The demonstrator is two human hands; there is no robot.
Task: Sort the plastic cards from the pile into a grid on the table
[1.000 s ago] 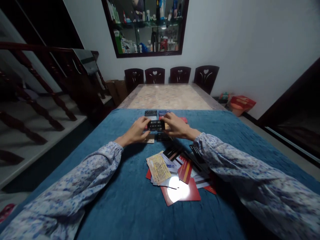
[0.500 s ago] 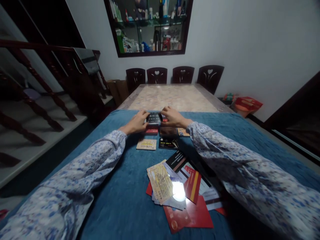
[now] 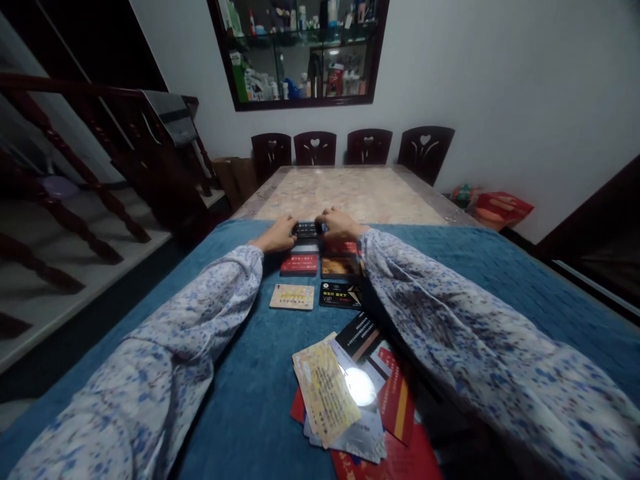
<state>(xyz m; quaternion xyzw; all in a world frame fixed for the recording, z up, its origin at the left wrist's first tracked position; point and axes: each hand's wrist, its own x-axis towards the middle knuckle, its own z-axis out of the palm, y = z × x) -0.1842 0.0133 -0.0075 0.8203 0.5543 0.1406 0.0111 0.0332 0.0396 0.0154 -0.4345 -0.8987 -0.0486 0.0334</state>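
Note:
My left hand point(image 3: 278, 235) and my right hand point(image 3: 338, 225) pinch the two ends of a black card point(image 3: 307, 230) low over the far edge of the blue cloth point(image 3: 240, 373). Just nearer than it lie cards laid out in rows: a red card point(image 3: 299, 264), a brown card point(image 3: 339, 267), a beige card point(image 3: 292, 297) and a black VIP card point(image 3: 340, 295). A loose heap of cards point(image 3: 350, 393) lies close to me, with a yellowish card on top and a bright glare spot.
Beyond the cloth the table's marble top point(image 3: 350, 190) shows, with several dark chairs point(image 3: 367, 147) behind it. A glass wall cabinet point(image 3: 300, 50) hangs above. A wooden stair rail point(image 3: 75, 160) runs along the left. Red bags point(image 3: 500, 207) sit on the floor at right.
Both hands carried the black card away from me, from above the rows to the cloth's far edge. The laid-out cards beneath them came into sight.

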